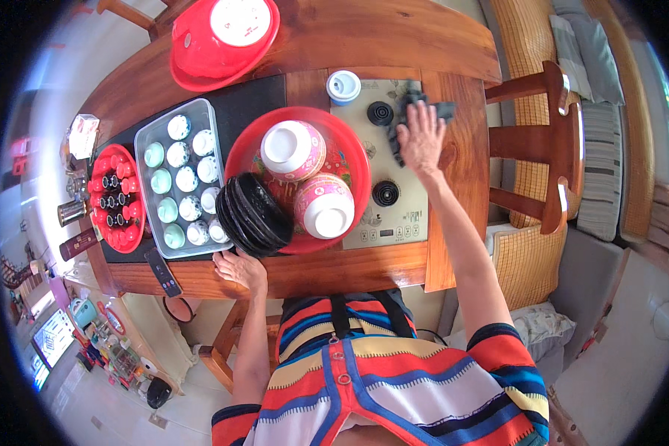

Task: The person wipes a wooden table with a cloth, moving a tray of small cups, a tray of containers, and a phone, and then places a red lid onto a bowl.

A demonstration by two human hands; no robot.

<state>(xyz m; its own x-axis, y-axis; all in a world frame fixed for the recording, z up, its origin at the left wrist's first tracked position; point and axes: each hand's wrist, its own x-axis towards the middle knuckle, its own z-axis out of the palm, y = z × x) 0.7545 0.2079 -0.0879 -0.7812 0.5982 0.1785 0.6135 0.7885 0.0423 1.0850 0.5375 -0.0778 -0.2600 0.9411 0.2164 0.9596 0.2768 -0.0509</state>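
Observation:
My right hand (pixel 422 136) lies palm down with fingers spread, pressing a dark cloth (pixel 404 120) against the right border of a beige tea-stove panel (pixel 362 223). Two black round burners (pixel 386 193) are set in that panel. At the table's near edge, my left hand (pixel 241 270) rests by the corner of a clear plastic box (pixel 189 253) of small cups; its fingertips are partly hidden. Just above it leans a stack of black bowls (pixel 255 214), tilted on the rim of a red round tray (pixel 312 114). Two upturned pink-and-white bowls (pixel 328 206) sit on this tray.
A blue-and-white lidded cup (pixel 343 87) stands at the panel's far corner. Red basins (pixel 217 61) lie at the table's far side. Leftward are a red tray (pixel 117 245) of small red and black cups and a remote control (pixel 163 271). A wooden chair (pixel 529 148) is at the right.

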